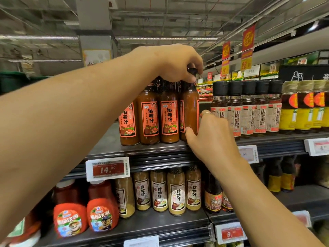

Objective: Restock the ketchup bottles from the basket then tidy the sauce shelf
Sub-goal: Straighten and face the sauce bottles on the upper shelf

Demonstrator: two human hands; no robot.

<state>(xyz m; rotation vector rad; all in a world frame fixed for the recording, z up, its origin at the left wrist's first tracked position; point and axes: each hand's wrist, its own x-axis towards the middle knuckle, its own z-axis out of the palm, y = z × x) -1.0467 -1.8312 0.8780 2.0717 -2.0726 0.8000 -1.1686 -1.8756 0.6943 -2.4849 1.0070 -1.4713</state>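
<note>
Head view: the left hand (178, 64) is reaching across to the upper shelf (142, 148) and gripping the black cap of the rightmost orange sauce bottle (189, 111), fingers curled round the top. The right hand (211, 138) is steadying the same bottle low down, thumb on its near side and fingers wrapping behind, so both hands are grasping it. Its label is facing sideways while the three orange bottles to the left (149, 114) are showing theirs to the front; this is looking like the tidying stage. The ketchup bottles (87, 216) are sitting on the lower shelf, near left; no basket is showing. To the right, the sesame oil bottles (247, 107) are standing just beside the right hand. Turning the bottle could be risky: knuckles may nudge the oil row, or the bottle may bump its neighbour and topple it off the shelf edge.
</note>
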